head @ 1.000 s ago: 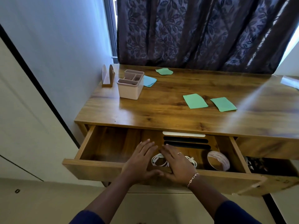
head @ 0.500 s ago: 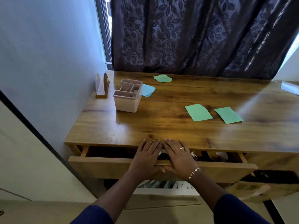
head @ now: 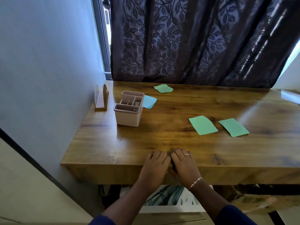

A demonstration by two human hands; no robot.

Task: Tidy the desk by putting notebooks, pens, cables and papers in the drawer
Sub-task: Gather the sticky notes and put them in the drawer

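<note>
1. Head view: the left hand (head: pixel 154 168) and right hand (head: pixel 183 166) are laid flat side by side, fingers extended and nothing gripped, against the drawer front (head: pixel 113 174) at the surface (head: pixel 162 135) edge.
2. Four papers are counted: two green papers (head: pixel 203 125) (head: pixel 233 127) lying right of the pink organizer (head: pixel 129 109), long axes running away from the viewer; one green paper (head: pixel 163 88) and one blue paper (head: pixel 149 101) are seen behind it.

A home room: wooden desk (head: pixel 162 140) against a leaf-patterned curtain (head: pixel 194 41); pink organizer (head: pixel 128 117) on top.
</note>
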